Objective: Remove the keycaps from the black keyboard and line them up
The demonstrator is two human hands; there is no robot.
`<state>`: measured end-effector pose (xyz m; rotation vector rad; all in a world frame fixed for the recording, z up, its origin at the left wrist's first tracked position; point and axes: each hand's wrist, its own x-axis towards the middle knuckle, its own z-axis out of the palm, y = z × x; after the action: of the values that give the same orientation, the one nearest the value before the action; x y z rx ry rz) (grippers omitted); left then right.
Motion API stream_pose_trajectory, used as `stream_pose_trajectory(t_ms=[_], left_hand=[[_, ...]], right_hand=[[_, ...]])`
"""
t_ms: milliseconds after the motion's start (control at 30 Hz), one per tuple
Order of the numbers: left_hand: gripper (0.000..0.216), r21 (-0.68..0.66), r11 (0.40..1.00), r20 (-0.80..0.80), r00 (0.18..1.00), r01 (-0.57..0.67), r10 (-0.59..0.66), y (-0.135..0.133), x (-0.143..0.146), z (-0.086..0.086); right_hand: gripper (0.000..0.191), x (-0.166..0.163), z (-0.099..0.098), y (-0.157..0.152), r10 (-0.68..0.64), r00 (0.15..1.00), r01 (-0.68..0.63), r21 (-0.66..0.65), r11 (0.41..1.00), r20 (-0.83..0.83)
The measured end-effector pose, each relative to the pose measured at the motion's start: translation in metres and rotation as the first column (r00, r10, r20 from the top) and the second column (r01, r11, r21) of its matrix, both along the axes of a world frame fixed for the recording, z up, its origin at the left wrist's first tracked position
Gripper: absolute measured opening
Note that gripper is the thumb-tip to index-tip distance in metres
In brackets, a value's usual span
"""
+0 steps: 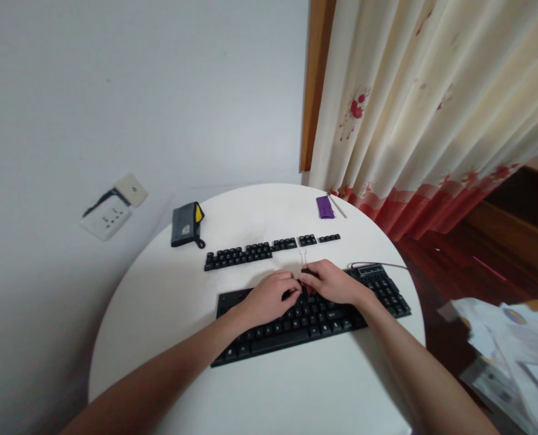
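Note:
A black keyboard (280, 340) lies at a slant on the round white table. Over its upper middle my right hand (335, 282) is closed on a wire keycap puller (303, 263), whose two thin wire ends point away from me. My left hand (271, 297) meets it there, fingers pinched together beside the right fingertips. Whatever the left fingers grip is hidden. Beyond both hands, loose black keycaps (239, 258) are lined up in groups across the table.
A dark zip pouch (186, 225) with a yellow patch sits at the table's (151, 326) back left. At the back right are a purple cloth (325, 207) and a slim pale stick (338, 206). The keyboard cable (380, 263) runs off the right edge, near papers (500, 338).

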<state>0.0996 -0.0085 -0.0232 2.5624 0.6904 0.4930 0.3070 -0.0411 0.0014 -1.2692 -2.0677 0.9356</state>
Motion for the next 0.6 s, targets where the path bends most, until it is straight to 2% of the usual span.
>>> stream_pose_trajectory(t_ms=[100, 300, 400, 500, 600], left_hand=[[0.014, -0.059, 0.997, 0.027, 0.999, -0.042, 0.044, -0.001, 0.000, 0.003], [0.012, -0.183, 0.973, 0.205, 0.963, -0.140, 0.177, -0.002, 0.000, 0.008], [0.018, -0.201, 0.967, 0.233, 0.951, -0.158, 0.204, -0.001, 0.000, 0.004], [0.012, -0.199, 0.962, 0.246, 0.941, -0.186, 0.233, 0.002, 0.000, 0.000], [0.007, -0.177, 0.963, 0.262, 0.934, -0.202, 0.244, 0.004, 0.000, -0.001]], right_hand=[[0.039, -0.002, 0.001, 0.001, -0.018, 0.997, 0.018, -0.009, 1.000, -0.072], [0.038, -0.005, 0.004, 0.002, -0.163, 0.966, 0.180, 0.073, 0.981, -0.202], [0.036, -0.010, 0.002, 0.002, -0.179, 0.957, 0.205, 0.095, 0.974, -0.226], [0.033, -0.015, -0.002, 0.002, -0.185, 0.958, 0.214, 0.119, 0.970, -0.220], [0.032, -0.019, -0.009, 0.003, -0.255, 0.935, 0.286, 0.100, 0.953, -0.246]])
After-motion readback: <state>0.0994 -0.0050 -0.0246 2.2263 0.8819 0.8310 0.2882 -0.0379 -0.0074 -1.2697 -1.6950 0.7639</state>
